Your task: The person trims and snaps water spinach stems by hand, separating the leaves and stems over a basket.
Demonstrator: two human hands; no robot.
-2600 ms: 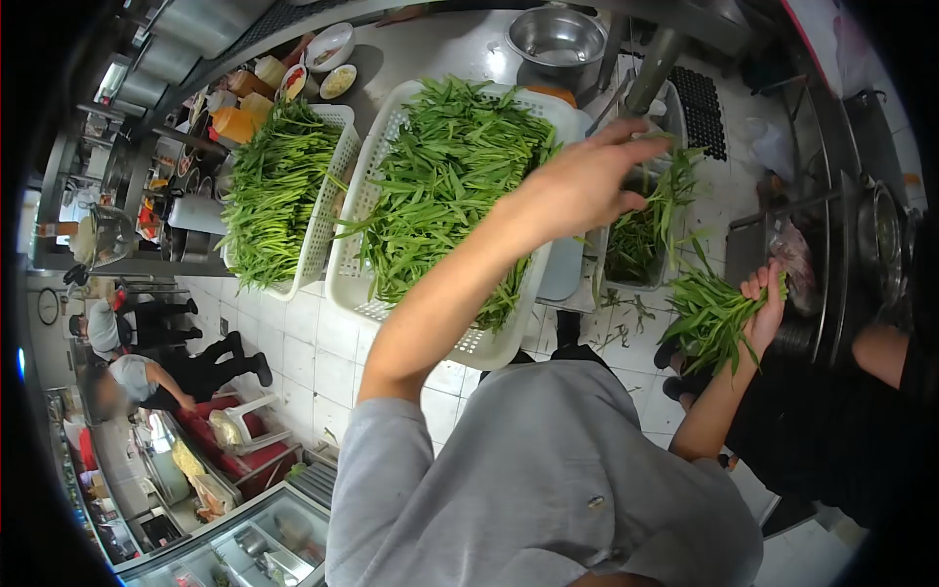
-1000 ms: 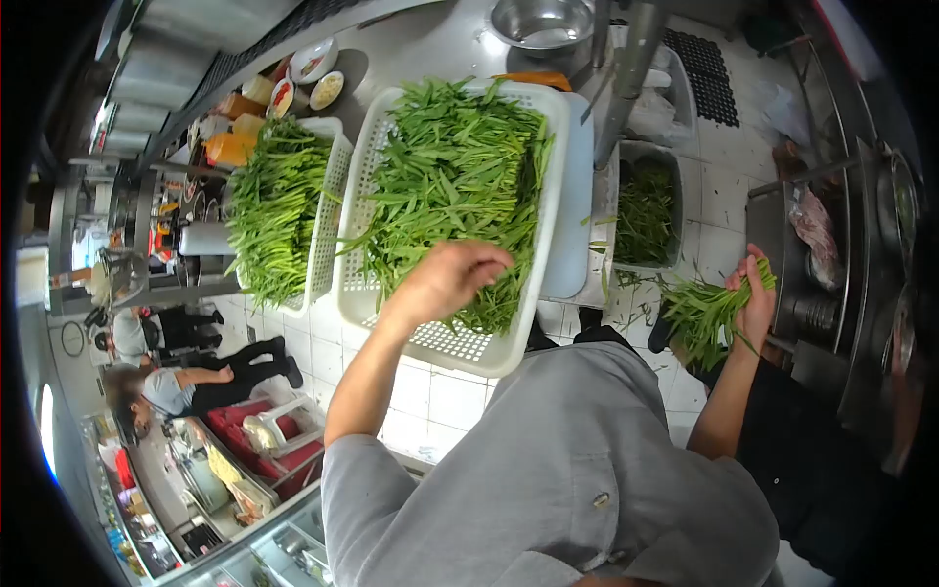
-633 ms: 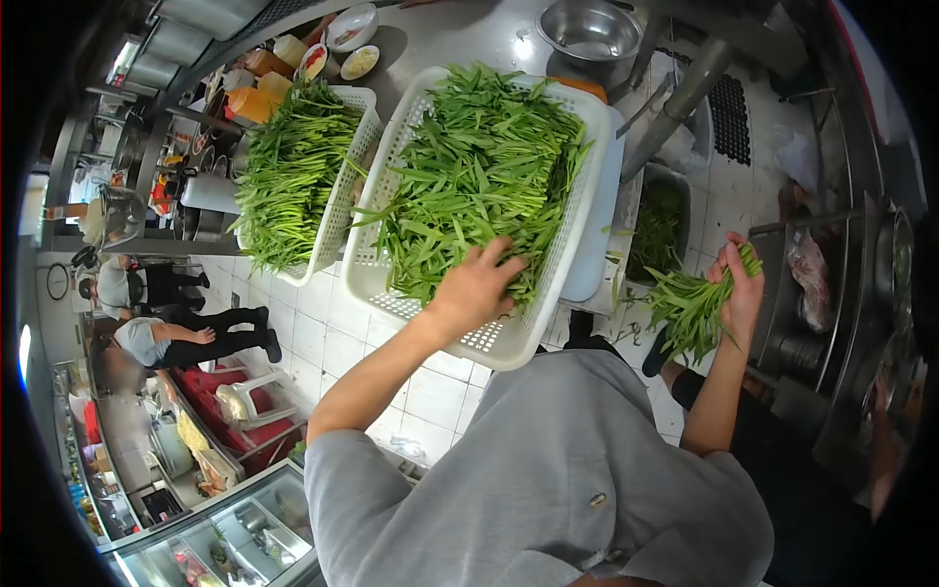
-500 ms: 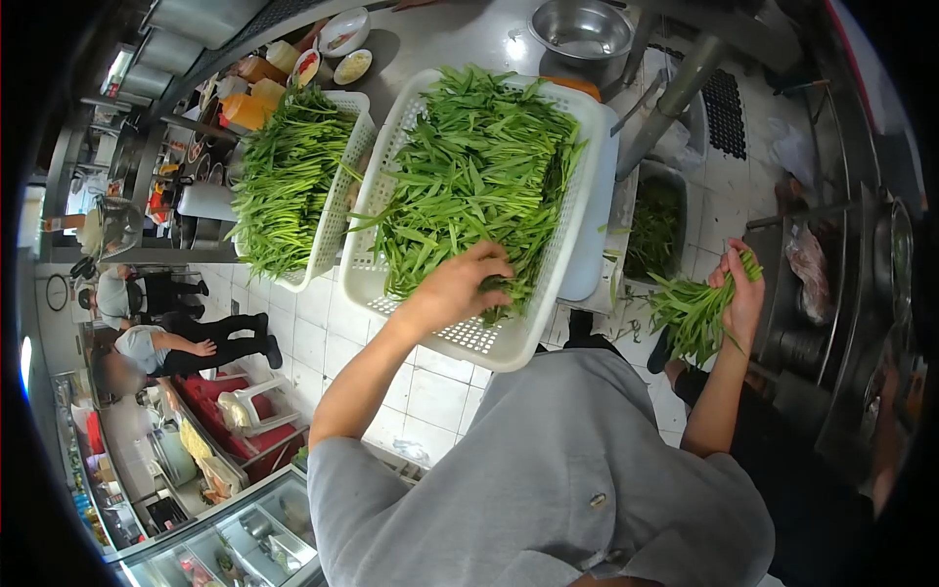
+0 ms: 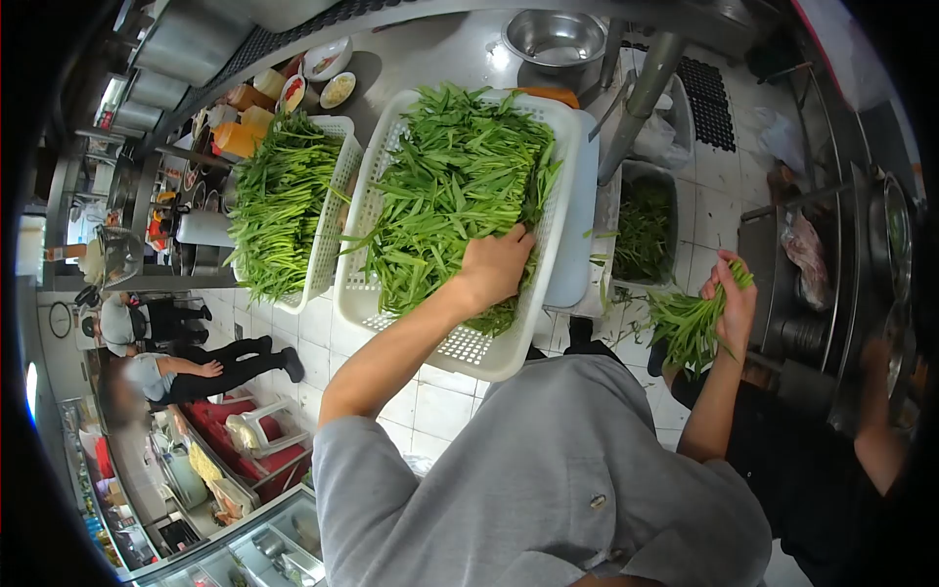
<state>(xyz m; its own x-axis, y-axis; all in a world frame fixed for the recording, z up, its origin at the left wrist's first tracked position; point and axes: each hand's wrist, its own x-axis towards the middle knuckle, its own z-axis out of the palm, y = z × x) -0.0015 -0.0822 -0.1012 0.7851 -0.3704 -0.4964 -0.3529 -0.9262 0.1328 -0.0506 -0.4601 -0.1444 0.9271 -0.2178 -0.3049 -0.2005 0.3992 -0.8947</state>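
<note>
A white perforated basket (image 5: 354, 303) holds a heap of long-leaved greens that look like water spinach (image 5: 460, 176). My left hand (image 5: 497, 266) rests on the near right side of this heap, its fingers curled into the leaves and the tips partly hidden. Out to the right, away from the basket, my right hand (image 5: 736, 308) is closed around a bunch of water spinach (image 5: 685, 328). The stems poke out above that fist and the leaves hang toward the left.
Left of the basket stands a second white basket (image 5: 328, 230) full of greens. A grey tub (image 5: 644, 230) with leaves sits at the right, below a steel bowl (image 5: 556, 39) on the counter. Two people stand at the left; another person's arm (image 5: 880, 421) shows far right.
My left hand has moved right and a little away from me across the heap, its fingers now more curled. My right hand still holds its bunch. The whole view has shifted slightly.
</note>
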